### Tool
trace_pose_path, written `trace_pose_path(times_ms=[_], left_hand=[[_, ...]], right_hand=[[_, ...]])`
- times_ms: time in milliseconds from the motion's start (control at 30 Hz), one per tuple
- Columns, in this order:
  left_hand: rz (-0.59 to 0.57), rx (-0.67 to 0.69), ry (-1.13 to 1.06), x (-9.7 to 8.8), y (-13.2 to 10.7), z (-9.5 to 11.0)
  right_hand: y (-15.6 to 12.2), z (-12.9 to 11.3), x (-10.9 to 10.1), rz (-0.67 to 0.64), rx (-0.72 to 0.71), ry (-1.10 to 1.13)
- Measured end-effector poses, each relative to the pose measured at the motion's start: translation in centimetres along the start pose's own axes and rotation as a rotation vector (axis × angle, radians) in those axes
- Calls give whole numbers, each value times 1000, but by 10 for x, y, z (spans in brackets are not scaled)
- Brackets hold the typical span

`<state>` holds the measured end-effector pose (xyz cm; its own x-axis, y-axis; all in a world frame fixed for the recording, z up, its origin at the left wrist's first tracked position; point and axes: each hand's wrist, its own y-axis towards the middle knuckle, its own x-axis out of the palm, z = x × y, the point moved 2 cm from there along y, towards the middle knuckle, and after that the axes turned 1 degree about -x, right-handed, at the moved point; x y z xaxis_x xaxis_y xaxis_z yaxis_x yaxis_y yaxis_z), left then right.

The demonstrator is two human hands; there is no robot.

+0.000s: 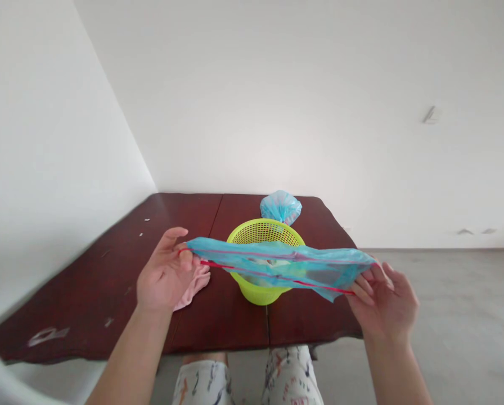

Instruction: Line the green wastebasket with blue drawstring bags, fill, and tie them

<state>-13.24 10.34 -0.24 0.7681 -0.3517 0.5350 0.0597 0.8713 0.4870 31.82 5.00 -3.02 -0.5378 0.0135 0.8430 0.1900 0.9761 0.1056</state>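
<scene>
A translucent blue plastic bag (pixel 279 267) with red drawstring edges is stretched flat between my hands. My left hand (pixel 165 273) pinches its left end between thumb and fingers, just above a crumpled pink cloth (pixel 194 287). My right hand (pixel 382 298) grips the other end. Under the bag sits a lime-green plastic mesh basket (pixel 264 232), with its front partly hidden by the bag. Something pale shows faintly through the plastic, but I cannot tell what it is. Behind the basket, a knotted, bulging blue plastic bag (pixel 280 206) rests on the table.
The dark red wooden table (pixel 87 292) has a seam through its middle, small white marks at left, and a wall along its far and left sides. My patterned shorts (pixel 243 379) show below its near edge, with a grey floor (pixel 454 315) at right.
</scene>
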Motion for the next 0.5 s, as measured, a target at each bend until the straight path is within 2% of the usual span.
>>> trace_pose_path(times_ms=[133, 233, 333, 433, 500], left_hand=[[70, 49, -30, 16, 12, -17], [50, 17, 26, 23, 12, -24], [-76, -65, -7, 24, 14, -23], [-216, -210, -116, 23, 17, -22], [-265, -312, -138, 22, 17, -23]], right_hand=[[10, 5, 5, -166, 4, 164], [14, 12, 11, -264, 13, 233], [13, 16, 17, -297, 0, 182], [6, 17, 22, -242, 59, -21], [2, 16, 25, -205, 109, -156]])
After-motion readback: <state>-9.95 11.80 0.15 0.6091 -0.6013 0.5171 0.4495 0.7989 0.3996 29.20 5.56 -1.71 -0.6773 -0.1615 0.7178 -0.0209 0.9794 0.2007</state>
